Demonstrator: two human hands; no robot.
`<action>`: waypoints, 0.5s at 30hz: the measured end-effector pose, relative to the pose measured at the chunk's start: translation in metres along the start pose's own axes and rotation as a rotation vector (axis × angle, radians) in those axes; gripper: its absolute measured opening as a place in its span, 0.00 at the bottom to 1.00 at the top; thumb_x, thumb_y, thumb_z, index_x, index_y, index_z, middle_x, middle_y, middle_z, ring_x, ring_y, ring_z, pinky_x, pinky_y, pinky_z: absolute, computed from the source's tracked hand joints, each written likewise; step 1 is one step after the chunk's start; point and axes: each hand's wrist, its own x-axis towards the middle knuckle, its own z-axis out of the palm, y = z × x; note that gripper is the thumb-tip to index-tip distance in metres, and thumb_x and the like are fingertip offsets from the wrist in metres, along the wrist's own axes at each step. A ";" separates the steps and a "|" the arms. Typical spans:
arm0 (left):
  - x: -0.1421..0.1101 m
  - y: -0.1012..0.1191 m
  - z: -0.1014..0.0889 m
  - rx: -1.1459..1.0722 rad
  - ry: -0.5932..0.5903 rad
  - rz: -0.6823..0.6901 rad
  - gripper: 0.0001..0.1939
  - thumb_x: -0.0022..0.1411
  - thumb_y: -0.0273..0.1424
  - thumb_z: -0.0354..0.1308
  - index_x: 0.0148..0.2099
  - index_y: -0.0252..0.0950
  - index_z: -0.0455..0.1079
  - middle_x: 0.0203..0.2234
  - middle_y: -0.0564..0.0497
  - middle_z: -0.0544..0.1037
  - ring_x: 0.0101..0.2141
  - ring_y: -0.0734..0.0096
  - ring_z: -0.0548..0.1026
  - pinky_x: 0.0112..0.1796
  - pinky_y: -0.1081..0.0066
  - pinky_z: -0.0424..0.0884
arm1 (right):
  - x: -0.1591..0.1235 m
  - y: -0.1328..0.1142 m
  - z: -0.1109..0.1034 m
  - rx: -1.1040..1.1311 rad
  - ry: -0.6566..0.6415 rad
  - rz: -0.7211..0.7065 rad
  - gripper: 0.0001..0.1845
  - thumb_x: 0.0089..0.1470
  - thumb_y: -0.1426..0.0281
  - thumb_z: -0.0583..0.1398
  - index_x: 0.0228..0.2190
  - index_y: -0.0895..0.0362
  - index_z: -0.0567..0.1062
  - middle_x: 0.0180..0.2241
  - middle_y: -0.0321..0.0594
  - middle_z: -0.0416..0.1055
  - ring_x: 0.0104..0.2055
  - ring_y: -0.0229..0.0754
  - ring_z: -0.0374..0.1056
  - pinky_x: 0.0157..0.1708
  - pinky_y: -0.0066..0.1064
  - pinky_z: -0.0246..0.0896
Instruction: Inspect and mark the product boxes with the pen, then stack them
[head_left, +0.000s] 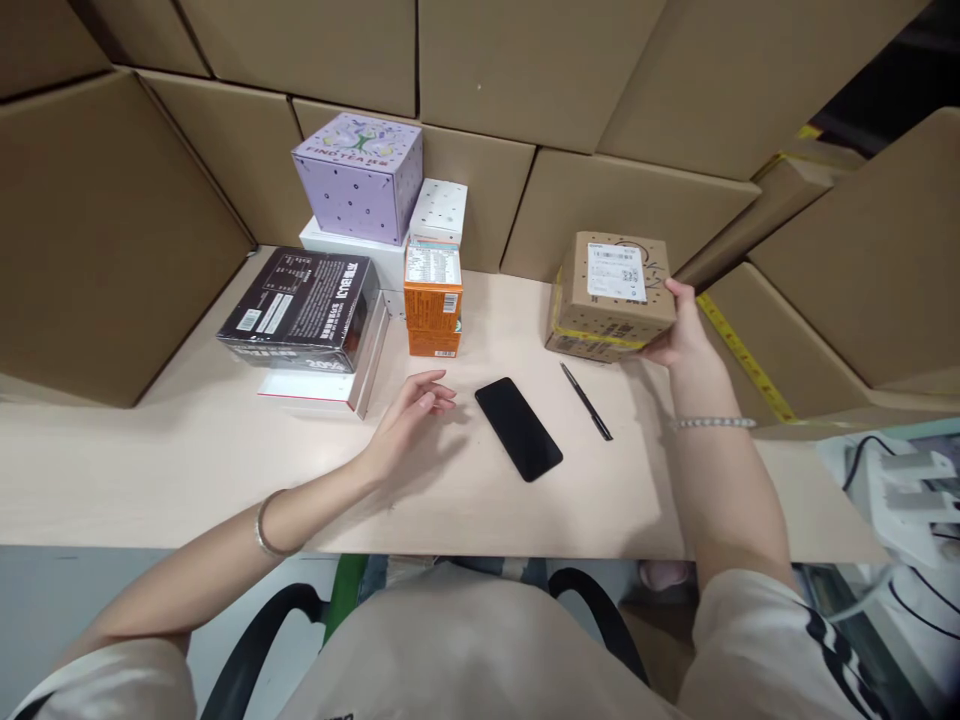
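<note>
My right hand (pixel 684 335) grips the right side of a brown cardboard box (pixel 585 290), thumb near the top edge and fingers low down. A white printed label (pixel 616 272) covers part of its top, and yellow tape runs round its lower part. Whether this is one box or two stacked, I cannot tell. Over the table, my left hand (pixel 411 420) is empty, its fingers loosely stretched towards the right. Closest to it lies a black smartphone (pixel 519 428), screen dark. A dark pen (pixel 586 402) lies between the phone and the cardboard box.
Back left stand a purple box (pixel 356 195) on a white box (pixel 390 262), a small white dotted box (pixel 441 208) and orange boxes (pixel 433 305). A black box (pixel 304 305) rests on a white and red one (pixel 311 388). Large cartons (pixel 480 60) wall the table (pixel 465 515).
</note>
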 end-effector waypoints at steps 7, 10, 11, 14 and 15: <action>0.005 -0.006 -0.001 0.028 0.017 -0.029 0.25 0.67 0.53 0.69 0.58 0.45 0.78 0.45 0.48 0.84 0.46 0.60 0.80 0.52 0.57 0.70 | 0.052 0.002 0.003 -0.288 -0.177 -0.179 0.36 0.53 0.34 0.54 0.45 0.49 0.77 0.38 0.49 0.80 0.46 0.61 0.76 0.51 0.65 0.72; 0.006 -0.004 0.001 0.039 0.035 -0.020 0.25 0.66 0.53 0.68 0.57 0.44 0.78 0.44 0.48 0.84 0.45 0.59 0.80 0.51 0.57 0.70 | 0.058 -0.002 0.004 -0.510 0.030 -0.340 0.38 0.60 0.37 0.52 0.48 0.55 0.79 0.41 0.56 0.82 0.49 0.64 0.78 0.53 0.67 0.72; 0.007 -0.003 0.001 0.041 0.041 -0.012 0.26 0.66 0.54 0.68 0.57 0.43 0.78 0.44 0.47 0.84 0.45 0.59 0.80 0.50 0.57 0.70 | 0.054 -0.003 0.007 -0.585 0.156 -0.416 0.39 0.60 0.37 0.53 0.51 0.56 0.79 0.47 0.59 0.82 0.55 0.66 0.77 0.57 0.68 0.70; 0.007 -0.001 0.002 0.047 0.048 -0.001 0.28 0.66 0.55 0.68 0.57 0.42 0.77 0.43 0.46 0.84 0.45 0.59 0.80 0.50 0.58 0.71 | 0.023 0.001 0.024 -0.804 0.404 -0.703 0.45 0.62 0.42 0.59 0.66 0.61 0.70 0.70 0.65 0.67 0.75 0.68 0.60 0.74 0.67 0.50; 0.008 0.000 0.002 0.048 0.048 -0.003 0.28 0.66 0.55 0.68 0.57 0.41 0.77 0.43 0.46 0.84 0.45 0.59 0.80 0.50 0.58 0.71 | 0.010 0.005 0.034 -0.965 0.415 -0.844 0.45 0.65 0.45 0.57 0.70 0.63 0.65 0.73 0.67 0.63 0.78 0.68 0.56 0.76 0.66 0.47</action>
